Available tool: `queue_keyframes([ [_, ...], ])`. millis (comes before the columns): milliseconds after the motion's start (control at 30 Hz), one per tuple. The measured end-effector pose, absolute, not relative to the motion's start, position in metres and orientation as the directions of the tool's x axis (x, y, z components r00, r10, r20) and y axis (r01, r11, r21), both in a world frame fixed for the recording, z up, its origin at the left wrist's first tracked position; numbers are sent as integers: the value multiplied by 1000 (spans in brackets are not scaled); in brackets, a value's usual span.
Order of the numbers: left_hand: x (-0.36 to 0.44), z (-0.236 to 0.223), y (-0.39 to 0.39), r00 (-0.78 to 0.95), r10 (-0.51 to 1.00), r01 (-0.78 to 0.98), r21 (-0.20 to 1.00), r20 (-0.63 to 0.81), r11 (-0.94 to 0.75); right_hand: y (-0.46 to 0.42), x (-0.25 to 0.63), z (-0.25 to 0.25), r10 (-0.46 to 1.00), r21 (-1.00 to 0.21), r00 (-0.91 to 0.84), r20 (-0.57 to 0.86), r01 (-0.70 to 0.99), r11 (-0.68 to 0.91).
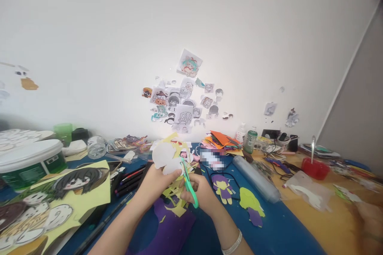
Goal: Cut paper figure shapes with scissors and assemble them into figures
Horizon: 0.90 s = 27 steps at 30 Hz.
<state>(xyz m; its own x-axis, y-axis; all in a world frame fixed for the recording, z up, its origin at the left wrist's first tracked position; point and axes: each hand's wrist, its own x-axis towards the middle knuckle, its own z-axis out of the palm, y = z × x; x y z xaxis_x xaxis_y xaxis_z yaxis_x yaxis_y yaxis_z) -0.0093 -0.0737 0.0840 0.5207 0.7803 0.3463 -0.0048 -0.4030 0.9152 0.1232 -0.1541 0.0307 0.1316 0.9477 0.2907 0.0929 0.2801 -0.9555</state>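
Observation:
My left hand (158, 183) grips a white paper cutout (163, 157) with pale yellow paper showing along its upper edge. Green-handled scissors (191, 192) are in my right hand (199, 192), my fingers closed round the handles. Their blades point up and away from me, at the right edge of the cutout. Beneath my hands lie yellow paper scraps (176, 210) and a sheet of purple paper (176, 231). Right of my right hand, a purple-and-yellow paper doll (222, 188) rests on the blue table cover, with yellow-green and purple cut pieces (250, 203) beside it.
Drawings on yellow paper (89, 191) and a white-lidded tub (32, 157) stand left. Black pens (130, 181) lie near my left forearm. Orange paper (224, 139), a clear plastic roll (255, 179) and a red container (314, 168) are on the right. A blurred hand (369, 215) appears far right.

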Motion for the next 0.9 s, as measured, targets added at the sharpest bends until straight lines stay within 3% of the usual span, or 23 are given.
queue_keyframes([
  [567, -8, 86, -79, 550, 779, -107, 951, 301, -292, -148, 122, 22, 933, -961, 232, 274, 110, 255],
  [900, -13, 89, -76, 649, 699, -36, 930, 300, -366, -151, 124, 25, 944, -966, 209, 256, 86, 243],
])
